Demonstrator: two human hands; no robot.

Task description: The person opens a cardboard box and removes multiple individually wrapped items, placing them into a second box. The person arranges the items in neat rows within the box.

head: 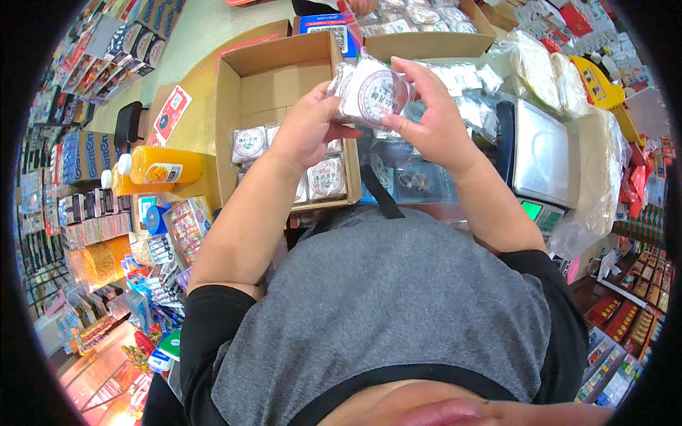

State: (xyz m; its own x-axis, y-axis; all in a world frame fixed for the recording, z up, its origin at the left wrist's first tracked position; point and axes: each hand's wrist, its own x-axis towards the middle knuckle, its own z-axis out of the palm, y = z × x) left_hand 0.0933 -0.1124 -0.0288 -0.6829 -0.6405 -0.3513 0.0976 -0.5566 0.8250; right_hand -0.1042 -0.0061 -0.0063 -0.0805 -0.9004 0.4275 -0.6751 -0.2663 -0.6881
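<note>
Both of my hands grip a small stack of wrapped mooncakes (377, 91), raised over the right wall of an open cardboard box (279, 88). My left hand (309, 125) holds the stack's left side, its thumb on the wrapper. My right hand (434, 114) has its fingers over the top and right edges, the thumb at the lower face. Inside the box, more round mooncakes in clear printed wrappers (326, 177) lie along its near side, partly hidden by my left forearm. The far part of the box shows bare cardboard.
A second cardboard box (429, 45) of wrapped packets stands beyond, with part of another person's hand (364, 6) above it. A weighing scale (543, 152) is at right. Orange juice bottles (165, 165) lie at left, near a candy box (189, 226). Loose white packets (479, 114) lie right of my hands.
</note>
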